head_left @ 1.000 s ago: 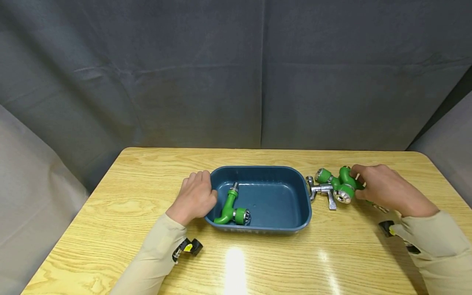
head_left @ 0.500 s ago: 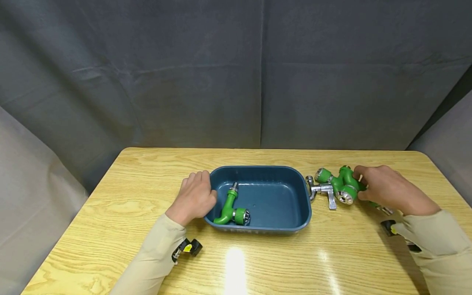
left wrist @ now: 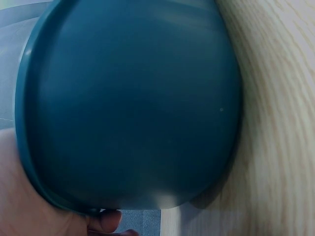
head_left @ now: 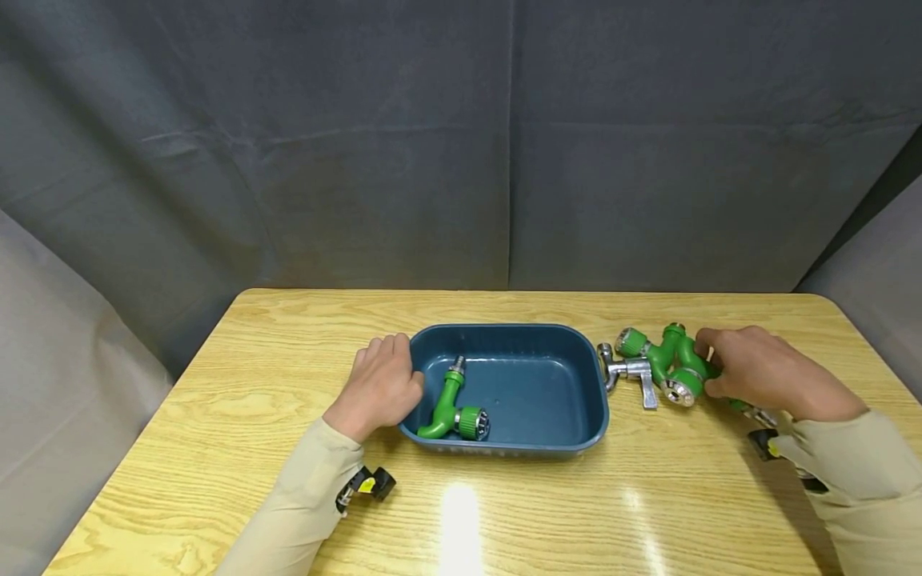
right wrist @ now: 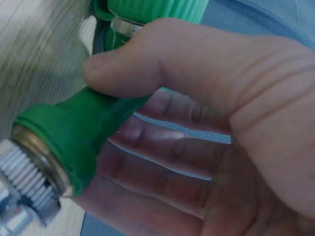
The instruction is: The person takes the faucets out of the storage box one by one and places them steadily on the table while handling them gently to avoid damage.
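Observation:
My left hand grips the left end of a dark blue plastic tub, also large in the left wrist view. Inside the tub, at its left, lies a green tap with a ribbed knob. At the right, my right hand holds another green tap by its neck. The thumb lies across the neck in the right wrist view, fingers behind it, and a metal hose end sticks out past the hand. That tap's knob overlaps a further green tap, whose knob points left.
A chrome tap with a lever lies on the table between the tub's right end and the green taps. The wooden table ends at the back before a grey curtain.
My right hand has shifted slightly to the right, and the green tap it holds has moved with it, its knob sliding right and a little nearer. The left hand and tub stay put.

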### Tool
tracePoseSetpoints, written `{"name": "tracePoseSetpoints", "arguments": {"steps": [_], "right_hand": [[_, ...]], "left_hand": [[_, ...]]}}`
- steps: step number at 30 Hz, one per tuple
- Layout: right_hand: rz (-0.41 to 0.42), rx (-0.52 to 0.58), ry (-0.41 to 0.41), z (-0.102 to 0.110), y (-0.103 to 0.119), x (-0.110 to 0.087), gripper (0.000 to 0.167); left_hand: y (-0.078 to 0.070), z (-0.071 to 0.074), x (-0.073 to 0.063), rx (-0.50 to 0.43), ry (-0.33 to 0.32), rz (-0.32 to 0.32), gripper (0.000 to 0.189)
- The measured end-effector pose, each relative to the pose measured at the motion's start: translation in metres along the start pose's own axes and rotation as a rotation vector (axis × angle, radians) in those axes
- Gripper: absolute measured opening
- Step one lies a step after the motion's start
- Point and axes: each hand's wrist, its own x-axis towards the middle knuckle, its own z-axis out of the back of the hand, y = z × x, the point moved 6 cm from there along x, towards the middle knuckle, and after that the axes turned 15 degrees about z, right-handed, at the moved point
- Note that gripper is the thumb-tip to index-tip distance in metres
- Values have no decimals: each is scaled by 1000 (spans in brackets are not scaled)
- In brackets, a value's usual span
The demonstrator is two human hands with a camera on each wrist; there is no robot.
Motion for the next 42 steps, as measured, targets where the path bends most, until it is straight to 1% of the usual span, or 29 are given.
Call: {"name": "tracePoseSetpoints", "arguments": {"steps": [7,14,23,30,42], "right_hand": [[-1,39,51,-2,1,-1,29],[-14,59,101,-7,-1,-1,30],[10,41,116,-12,-2,-1,31],[6,30,131,-14,-2,-1,35],[12,61,137,-15,-1,1,30]], "left_hand": [[1,0,0,5,0,5,21],[1,0,0,6,-4,2,21],[0,1,0,4,-7,-4,20],[0,0,0,1,-2,-2,21],[0,1,0,5,-24,-17,21]]}}
